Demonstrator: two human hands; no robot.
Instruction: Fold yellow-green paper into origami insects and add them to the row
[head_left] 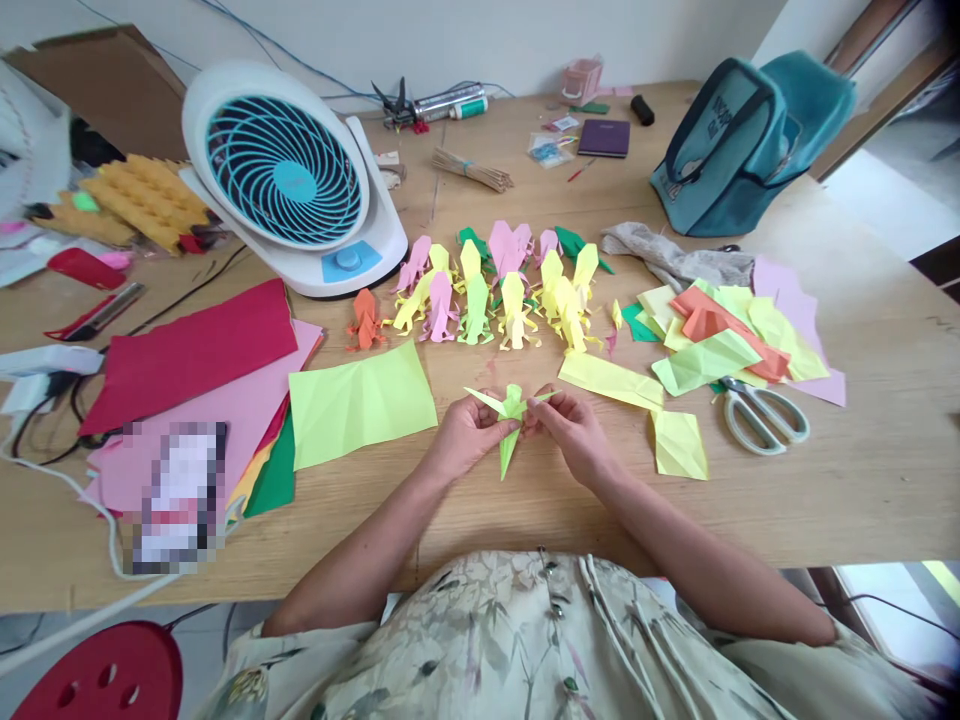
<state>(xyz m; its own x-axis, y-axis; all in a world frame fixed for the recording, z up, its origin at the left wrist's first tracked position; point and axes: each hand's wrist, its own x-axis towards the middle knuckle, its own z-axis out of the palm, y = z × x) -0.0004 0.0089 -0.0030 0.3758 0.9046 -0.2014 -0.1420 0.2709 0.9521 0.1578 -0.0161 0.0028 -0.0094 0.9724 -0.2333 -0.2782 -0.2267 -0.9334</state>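
A light green origami figure with pointed arms and a long tapering tail is between my two hands, just above the table's front part. My left hand pinches its left side, the thumb lying across the paper. On the other side, my right hand grips the right pointed arm between thumb and fingers. Behind them stand several finished paper frogs in yellow, pink, green and orange. To the left of my hands lies a creased light green sheet; to the right is a creased yellow strip.
White-handled scissors lie at the right by a pile of paper scraps. A white fan stands at the back left. Red paper and a phone are at the left. A teal bag sits at the back right.
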